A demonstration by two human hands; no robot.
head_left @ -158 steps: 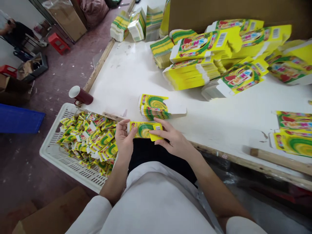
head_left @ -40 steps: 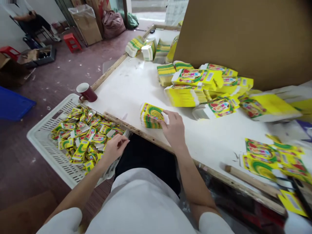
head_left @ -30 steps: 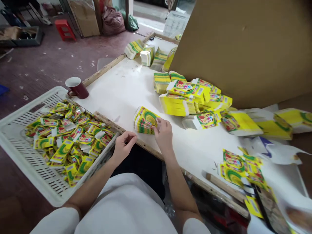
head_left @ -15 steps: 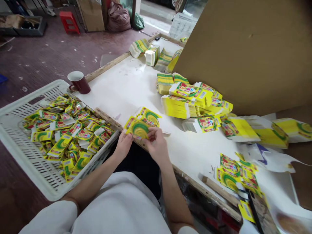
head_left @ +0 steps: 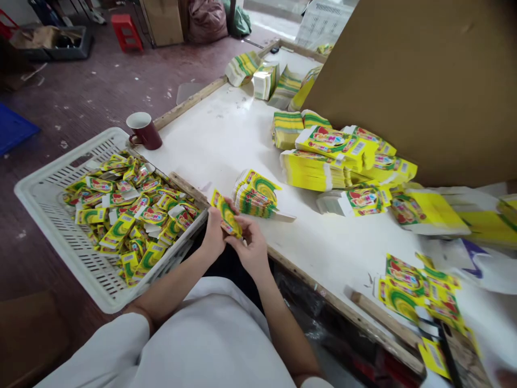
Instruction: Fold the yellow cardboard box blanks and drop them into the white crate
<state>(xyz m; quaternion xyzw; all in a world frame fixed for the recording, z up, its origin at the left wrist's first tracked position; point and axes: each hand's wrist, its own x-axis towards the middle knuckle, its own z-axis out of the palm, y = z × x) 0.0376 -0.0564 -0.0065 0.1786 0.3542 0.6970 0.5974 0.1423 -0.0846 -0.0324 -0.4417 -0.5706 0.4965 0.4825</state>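
My left hand [head_left: 214,237] and my right hand [head_left: 251,249] both grip one small yellow-green carton [head_left: 226,213], held tilted over the table's near edge above my lap. Just beyond my hands, a short stack of flat cartons [head_left: 255,193] rests on the white table [head_left: 218,145]. To my left a white plastic basket [head_left: 56,226] holds several folded cartons [head_left: 129,210] of the same print.
A dark red mug [head_left: 144,131] stands at the table's left corner. Large stacks of flat yellow cartons [head_left: 323,159] lie in front of a big brown cardboard sheet [head_left: 424,81]. More flat cartons [head_left: 412,285] and a wooden stick [head_left: 383,318] lie at the right.
My right hand took one flat carton off the small stack and brought it toward me; my left hand left the basket and joined it. The carton is now turned on edge between both hands.
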